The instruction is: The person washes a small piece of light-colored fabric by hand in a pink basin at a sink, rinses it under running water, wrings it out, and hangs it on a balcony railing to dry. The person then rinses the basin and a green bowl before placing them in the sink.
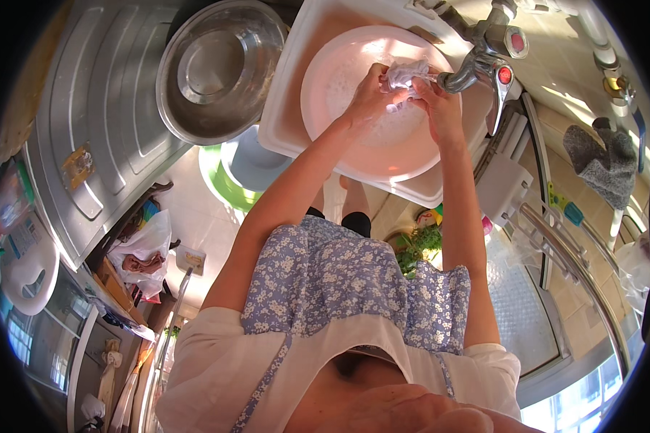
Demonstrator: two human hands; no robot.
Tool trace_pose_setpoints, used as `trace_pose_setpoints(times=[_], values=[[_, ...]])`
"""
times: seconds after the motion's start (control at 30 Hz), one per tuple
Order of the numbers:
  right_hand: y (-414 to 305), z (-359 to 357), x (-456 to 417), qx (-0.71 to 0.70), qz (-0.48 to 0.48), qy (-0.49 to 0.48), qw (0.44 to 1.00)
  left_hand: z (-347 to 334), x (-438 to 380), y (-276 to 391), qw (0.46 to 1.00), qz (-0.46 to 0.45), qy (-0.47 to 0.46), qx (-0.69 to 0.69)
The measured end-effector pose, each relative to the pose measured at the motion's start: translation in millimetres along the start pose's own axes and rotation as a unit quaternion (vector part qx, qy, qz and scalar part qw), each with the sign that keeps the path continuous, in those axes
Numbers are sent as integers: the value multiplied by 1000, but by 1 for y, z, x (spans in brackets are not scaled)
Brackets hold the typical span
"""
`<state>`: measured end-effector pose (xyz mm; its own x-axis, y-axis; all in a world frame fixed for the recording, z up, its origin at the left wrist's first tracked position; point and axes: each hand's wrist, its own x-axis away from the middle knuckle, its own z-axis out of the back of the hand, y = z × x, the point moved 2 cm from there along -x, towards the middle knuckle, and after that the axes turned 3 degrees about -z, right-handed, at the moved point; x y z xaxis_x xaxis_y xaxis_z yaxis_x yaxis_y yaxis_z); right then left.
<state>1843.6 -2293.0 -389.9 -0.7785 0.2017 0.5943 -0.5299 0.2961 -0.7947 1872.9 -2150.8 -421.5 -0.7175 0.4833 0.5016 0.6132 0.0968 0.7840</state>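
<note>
Between my two hands is a bunched white cloth, held just at the mouth of the chrome tap, where a thin stream of water meets it. My left hand grips the cloth from the left and my right hand from the right. Below them, a pale pink plastic basin sits in a white sink. Sudsy water with small bubbles lies in the basin. The fingers partly cover the cloth, so its shape is hidden.
A stainless steel bowl stands left of the sink on a ridged metal surface. Lower down are a green basin and a grey-blue one. At right, a grey cloth hangs near a metal rail. Green plants show below.
</note>
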Motion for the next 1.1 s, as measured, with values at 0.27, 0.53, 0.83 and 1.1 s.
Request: trace_pose_setpoints(times=[0.27,0.53,0.83,1.1], values=[[10,18,-11,-169,99,135,971,12,2,8,965,32,8,261],[13,7,-29,-46,-73,-55,995,13,1,3,964,52,-56,255],[19,13,-41,-50,-53,-51,996,21,3,10,950,54,-141,273],[5,-40,8,-58,39,53,996,2,-6,-7,919,58,98,378]])
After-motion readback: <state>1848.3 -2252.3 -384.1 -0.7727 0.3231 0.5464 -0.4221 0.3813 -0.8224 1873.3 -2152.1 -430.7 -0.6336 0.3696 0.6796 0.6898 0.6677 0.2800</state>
